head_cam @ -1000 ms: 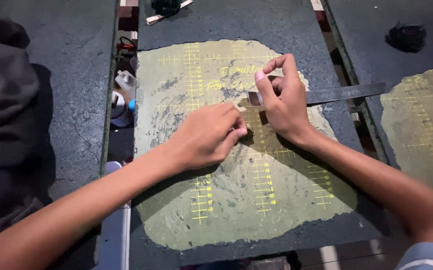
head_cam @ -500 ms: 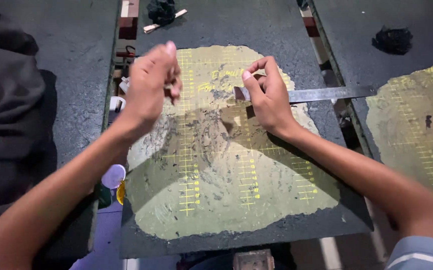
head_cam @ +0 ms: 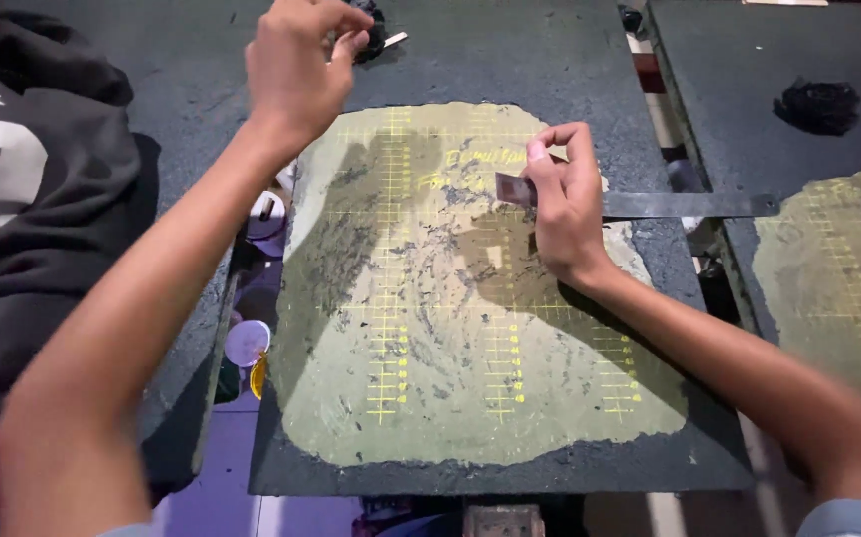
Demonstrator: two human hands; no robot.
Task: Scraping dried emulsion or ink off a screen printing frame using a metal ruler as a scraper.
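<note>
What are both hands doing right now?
Left hand: raised, fingers pinched together, holding nothing visible.
Right hand: closed on a flat metal ruler.

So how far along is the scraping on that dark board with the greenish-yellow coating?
Mostly undone, it seems. Dark scraped streaks show only on the left and upper middle of the greenish-yellow coating, which covers most of the dark board. In hand: the right hand presses a flat metal strip on the coating, while the left hand is raised, fingers pinched. The yellow grid area below looks untouched.
</note>
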